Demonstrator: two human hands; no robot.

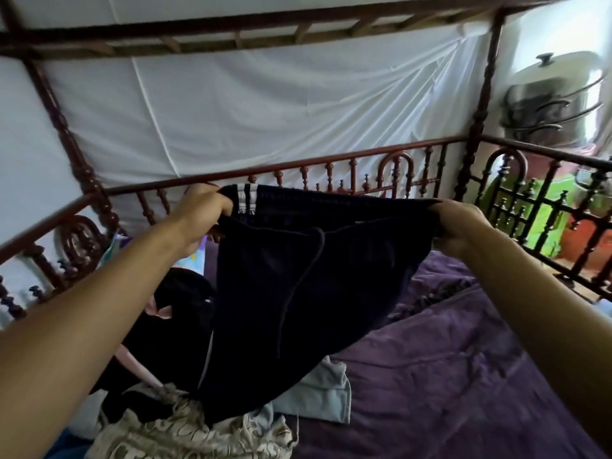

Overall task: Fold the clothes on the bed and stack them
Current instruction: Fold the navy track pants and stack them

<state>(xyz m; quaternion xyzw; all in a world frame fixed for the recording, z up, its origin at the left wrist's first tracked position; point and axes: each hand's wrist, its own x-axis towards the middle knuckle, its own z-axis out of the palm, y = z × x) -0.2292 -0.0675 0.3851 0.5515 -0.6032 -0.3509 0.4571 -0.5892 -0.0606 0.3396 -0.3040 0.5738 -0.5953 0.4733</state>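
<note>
Between the two hands, raised above the bed (447,359), hangs a dark navy garment (298,286), stretched by its waistband. The left hand (202,210) has a closed grip on the end with two white stripes (246,197), and the right hand (458,223) a closed grip on the other end, fingertips buried in cloth. Its lower edge is lost among the clothes pile (185,422) below the left grip. A small mark under the stripes is too blurred to read.
</note>
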